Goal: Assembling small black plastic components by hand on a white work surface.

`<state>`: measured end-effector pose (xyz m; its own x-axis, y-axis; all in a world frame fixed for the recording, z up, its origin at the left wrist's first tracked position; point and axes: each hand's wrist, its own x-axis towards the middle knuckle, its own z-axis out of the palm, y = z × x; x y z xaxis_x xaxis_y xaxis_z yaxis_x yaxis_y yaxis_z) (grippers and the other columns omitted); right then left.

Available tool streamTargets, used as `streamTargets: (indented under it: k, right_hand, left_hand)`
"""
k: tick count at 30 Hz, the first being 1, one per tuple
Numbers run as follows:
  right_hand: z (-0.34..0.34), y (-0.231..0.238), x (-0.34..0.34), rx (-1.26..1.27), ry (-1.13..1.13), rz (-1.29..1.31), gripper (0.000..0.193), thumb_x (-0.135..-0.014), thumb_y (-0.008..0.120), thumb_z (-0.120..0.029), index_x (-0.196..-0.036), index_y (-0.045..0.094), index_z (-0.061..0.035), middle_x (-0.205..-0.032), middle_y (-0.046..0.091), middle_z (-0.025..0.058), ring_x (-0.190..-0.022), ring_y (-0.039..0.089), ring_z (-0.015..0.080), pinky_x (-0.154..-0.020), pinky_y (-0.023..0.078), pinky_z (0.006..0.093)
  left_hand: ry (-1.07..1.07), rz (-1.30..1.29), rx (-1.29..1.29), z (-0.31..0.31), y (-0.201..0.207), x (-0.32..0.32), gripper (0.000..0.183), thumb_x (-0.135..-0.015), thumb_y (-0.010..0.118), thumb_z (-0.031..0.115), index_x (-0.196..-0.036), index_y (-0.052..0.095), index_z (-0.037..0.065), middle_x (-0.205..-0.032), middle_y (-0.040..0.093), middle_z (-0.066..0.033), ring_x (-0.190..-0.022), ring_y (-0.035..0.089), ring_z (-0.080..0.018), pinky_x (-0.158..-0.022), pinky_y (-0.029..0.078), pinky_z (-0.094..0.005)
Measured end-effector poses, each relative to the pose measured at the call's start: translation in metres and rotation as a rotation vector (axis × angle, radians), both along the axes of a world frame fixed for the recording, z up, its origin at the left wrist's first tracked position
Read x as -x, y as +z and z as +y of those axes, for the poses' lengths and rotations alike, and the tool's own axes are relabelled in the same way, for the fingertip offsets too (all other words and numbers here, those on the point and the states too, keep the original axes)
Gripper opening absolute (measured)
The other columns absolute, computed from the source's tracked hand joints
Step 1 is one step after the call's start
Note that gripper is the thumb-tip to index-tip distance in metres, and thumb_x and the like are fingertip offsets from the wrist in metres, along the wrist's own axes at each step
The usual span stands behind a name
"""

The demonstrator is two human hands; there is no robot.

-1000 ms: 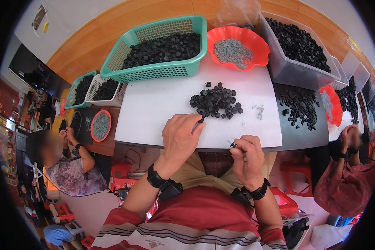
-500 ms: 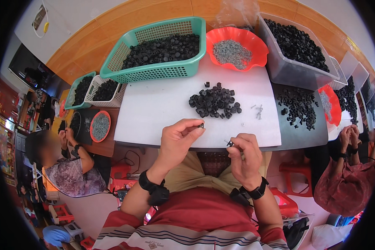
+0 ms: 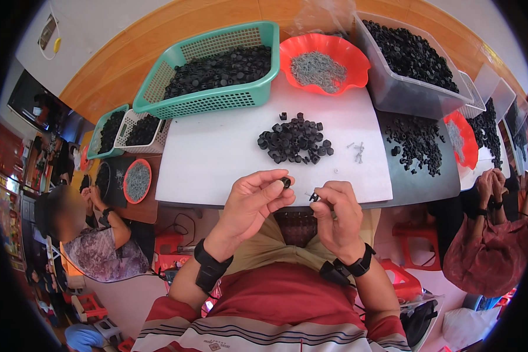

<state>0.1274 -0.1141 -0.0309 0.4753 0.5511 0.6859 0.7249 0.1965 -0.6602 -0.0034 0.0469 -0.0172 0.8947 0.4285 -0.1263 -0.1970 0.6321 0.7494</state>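
Left hand (image 3: 253,204) pinching a black cap (image 3: 286,182), right hand (image 3: 339,216) gripping a black piece (image 3: 314,198), both hovering nearside of the black pile (image 3: 293,141)

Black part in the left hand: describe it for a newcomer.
Find the white sheet. Over its near edge, the left hand pinches the black part between its fingers. The piece in the right hand has a metal pin; this shows none.
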Motion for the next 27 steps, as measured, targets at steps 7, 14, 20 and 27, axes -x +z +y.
streamTargets:
  k: [7,14,20,27]
  right_hand:
    - [0.007,0.007,0.001,-0.009,0.023,-0.026,0.023,-0.091,0.076,-0.005,-0.111,0.064,-0.0015,-0.1,0.064,0.0149,-0.067,0.064,0.024,-0.052,0.052,0.0326]
    - [0.013,0.008,0.001,-0.03,0.04,-0.031,0.025,-0.09,0.076,-0.003,-0.112,0.065,-0.002,-0.1,0.063,0.0145,-0.068,0.064,0.0258,-0.052,0.051,0.0336]
    - [0.014,0.012,0.003,0.018,0.032,-0.043,0.023,-0.092,0.075,-0.005,-0.112,0.065,-0.0014,-0.099,0.064,0.0139,-0.067,0.062,0.0195,-0.055,0.05,0.0291]
    - [0.014,0.011,0.003,0.075,0.026,-0.038,0.029,-0.088,0.076,-0.004,-0.115,0.065,-0.0058,-0.1,0.062,0.0104,-0.065,0.066,0.0269,-0.051,0.052,0.036]
  left_hand:
    - [-0.052,-0.035,0.12,0.0,-0.003,0.002,0.027,-0.102,0.064,0.008,-0.128,0.065,0.0,-0.119,0.072,-0.0143,-0.099,0.073,-0.0183,-0.095,0.062,-0.0363]
    - [-0.068,-0.042,0.15,-0.006,-0.002,0.0,0.029,-0.102,0.064,0.009,-0.13,0.065,-0.001,-0.119,0.071,-0.0141,-0.1,0.072,-0.0174,-0.094,0.063,-0.036]
    - [-0.072,-0.041,0.138,-0.007,-0.004,0.001,0.029,-0.103,0.063,0.01,-0.13,0.065,-0.001,-0.117,0.071,-0.0128,-0.101,0.072,-0.017,-0.095,0.062,-0.0357]
    - [-0.069,-0.019,0.104,-0.011,-0.001,-0.002,0.026,-0.102,0.064,0.009,-0.125,0.067,-0.001,-0.113,0.072,-0.0122,-0.104,0.072,-0.021,-0.096,0.062,-0.0373]
